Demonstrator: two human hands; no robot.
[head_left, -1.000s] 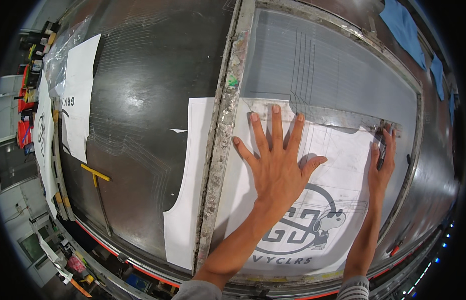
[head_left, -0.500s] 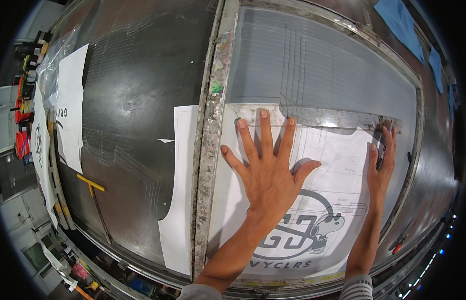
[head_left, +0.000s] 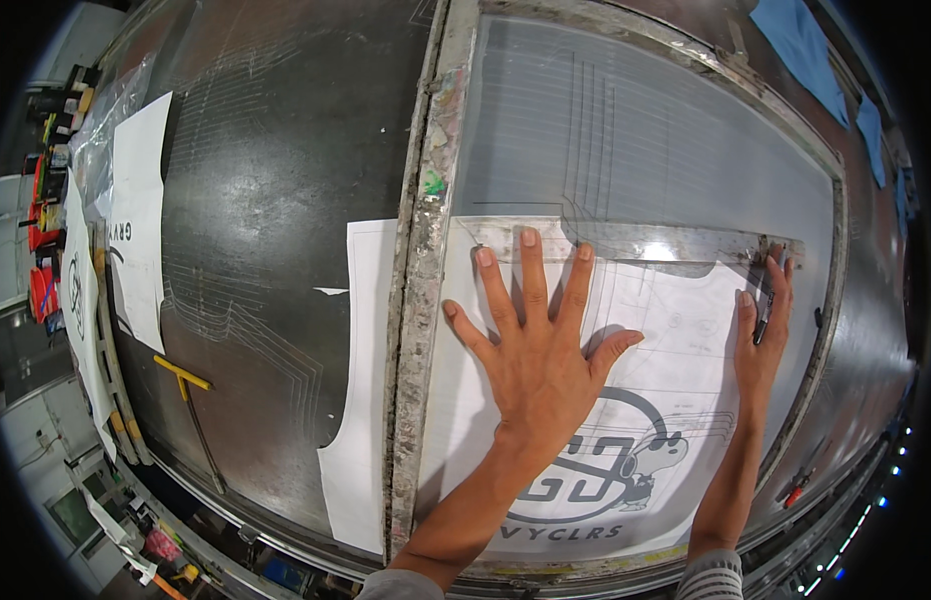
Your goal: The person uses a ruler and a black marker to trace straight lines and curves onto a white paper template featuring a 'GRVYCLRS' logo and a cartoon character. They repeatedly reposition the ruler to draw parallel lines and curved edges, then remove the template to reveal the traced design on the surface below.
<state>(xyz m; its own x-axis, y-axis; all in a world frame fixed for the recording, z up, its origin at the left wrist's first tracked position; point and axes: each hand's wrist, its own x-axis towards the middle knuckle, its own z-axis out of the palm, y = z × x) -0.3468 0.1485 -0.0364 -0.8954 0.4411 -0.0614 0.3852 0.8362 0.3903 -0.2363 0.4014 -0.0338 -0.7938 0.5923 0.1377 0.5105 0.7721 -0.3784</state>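
Under the left hand (head_left: 540,345), spread flat with fingers fanned, lies a white printed sheet (head_left: 645,400) on the screen frame (head_left: 425,300); fingertips touch a clear ruler (head_left: 635,240) just above. Right hand (head_left: 760,335) pinches a dark pen (head_left: 763,315) at the ruler's far end. Step looks like marking a line; next needs steady ruler pressure. Sheet lies flat, round grey logo near the wrist.

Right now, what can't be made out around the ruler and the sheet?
- Pen tip: head view, hidden by the right hand.
- Sheet under the left hand: covered by the palm.
- Ruler marks: too small, glare.
- Sheet's left part: hidden behind the frame bar.
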